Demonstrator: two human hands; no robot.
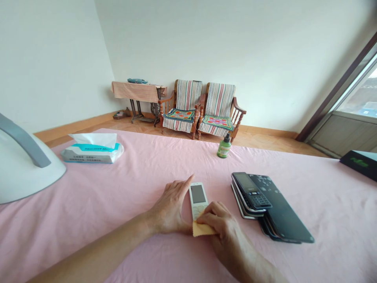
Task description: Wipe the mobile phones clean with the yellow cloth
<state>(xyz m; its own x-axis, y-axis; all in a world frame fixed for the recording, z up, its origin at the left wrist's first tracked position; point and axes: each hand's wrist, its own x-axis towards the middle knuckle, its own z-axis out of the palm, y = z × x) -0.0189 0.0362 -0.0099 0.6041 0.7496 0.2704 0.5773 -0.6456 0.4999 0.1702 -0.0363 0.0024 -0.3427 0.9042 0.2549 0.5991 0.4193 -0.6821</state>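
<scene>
A white keypad mobile phone (198, 194) lies face up on the pink cloth, its lower end partly covered. My left hand (171, 204) brackets it from the left, with the index finger at the top end and the thumb by the bottom end, holding it in place. Pinched in the fingers of my right hand (220, 222) is a small yellow cleaning cloth (204, 229), pressed on the lower keypad. To the right, a dark keypad phone (251, 191) tops a short stack of phones, beside a large black tablet (287, 212) resting on other flat devices.
A green spray bottle (224, 147) stands near the far edge of the pink-covered table (159, 165). At the left are a tissue pack (92, 152) and a white appliance with a grey handle (26, 169). A black box (359, 165) sits at the right edge. Two wooden chairs (188, 94) stand beyond.
</scene>
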